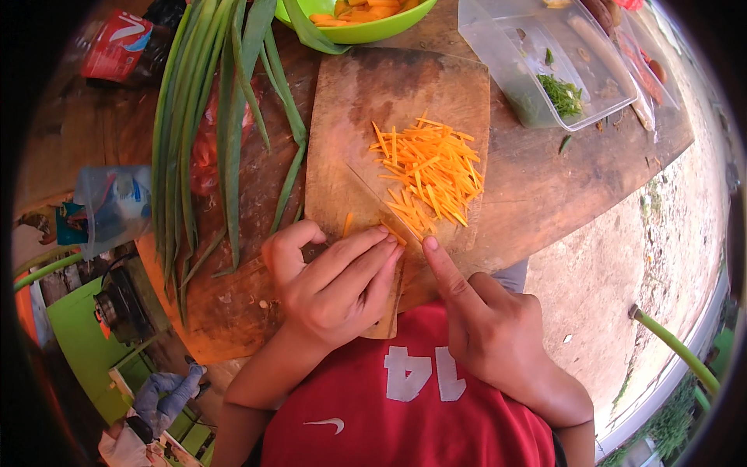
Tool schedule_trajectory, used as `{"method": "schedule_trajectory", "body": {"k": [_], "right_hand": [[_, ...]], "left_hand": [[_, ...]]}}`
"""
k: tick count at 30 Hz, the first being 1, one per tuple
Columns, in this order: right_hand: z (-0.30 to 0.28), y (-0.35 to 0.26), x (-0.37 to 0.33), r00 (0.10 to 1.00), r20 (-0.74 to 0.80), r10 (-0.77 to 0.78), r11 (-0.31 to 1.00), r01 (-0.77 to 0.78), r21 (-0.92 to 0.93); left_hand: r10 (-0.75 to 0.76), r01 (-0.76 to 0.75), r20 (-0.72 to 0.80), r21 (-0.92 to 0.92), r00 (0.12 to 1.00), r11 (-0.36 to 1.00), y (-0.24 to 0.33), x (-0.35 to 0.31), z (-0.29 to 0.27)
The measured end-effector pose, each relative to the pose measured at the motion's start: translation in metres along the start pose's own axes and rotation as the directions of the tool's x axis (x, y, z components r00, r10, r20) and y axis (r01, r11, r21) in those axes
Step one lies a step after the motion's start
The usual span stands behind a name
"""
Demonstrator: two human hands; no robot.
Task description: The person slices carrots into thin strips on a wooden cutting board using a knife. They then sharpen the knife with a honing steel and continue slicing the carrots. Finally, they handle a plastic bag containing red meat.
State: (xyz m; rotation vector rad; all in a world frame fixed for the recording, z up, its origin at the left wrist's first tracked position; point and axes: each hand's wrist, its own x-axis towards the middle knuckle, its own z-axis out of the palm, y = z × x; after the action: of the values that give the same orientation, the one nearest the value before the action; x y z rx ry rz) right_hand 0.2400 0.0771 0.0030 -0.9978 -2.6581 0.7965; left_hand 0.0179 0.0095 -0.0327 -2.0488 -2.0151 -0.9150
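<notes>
On the wooden cutting board (397, 86) lies a heap of thin carrot strips (436, 171). My left hand (334, 288) pins a small carrot piece (395, 233) to the board, its fingertips close together on top. My right hand (498, 319) is closed round a knife (377, 201), with the index finger stretched along its back; the handle is hidden in the palm. The blade runs up and left across the board, between the carrot piece and the heap. One loose carrot strip (348, 224) lies left of the blade.
Long green onion leaves (187, 124) hang over the table left of the board. Beyond it stands a green bowl (373, 33) of carrot pieces. A clear plastic container (537, 70) with chopped greens stands at the far right, and a dark bottle (117, 47) lies far left.
</notes>
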Motion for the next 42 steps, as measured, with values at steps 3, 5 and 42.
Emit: {"method": "schedule_trajectory", "body": {"k": [3, 5, 42], "right_hand": [[0.001, -0.003, -0.003, 0.999, 0.022, -0.032, 0.999, 0.032, -0.013], [0.001, -0.004, -0.004, 0.999, 0.024, -0.039, 0.999, 0.039, -0.029], [-0.004, -0.002, -0.016, 0.997, 0.059, -0.053, 0.997, 0.057, -0.058]], "left_hand": [[-0.005, 0.005, 0.002, -0.01, 1.0, 1.0, 0.0, -0.001, -0.001], [-0.002, 0.002, 0.006, -0.014, 1.0, 1.0, 0.0, 0.0, -0.001], [0.004, -0.004, 0.001, 0.0, 1.0, 1.0, 0.0, 0.0, -0.002]]}}
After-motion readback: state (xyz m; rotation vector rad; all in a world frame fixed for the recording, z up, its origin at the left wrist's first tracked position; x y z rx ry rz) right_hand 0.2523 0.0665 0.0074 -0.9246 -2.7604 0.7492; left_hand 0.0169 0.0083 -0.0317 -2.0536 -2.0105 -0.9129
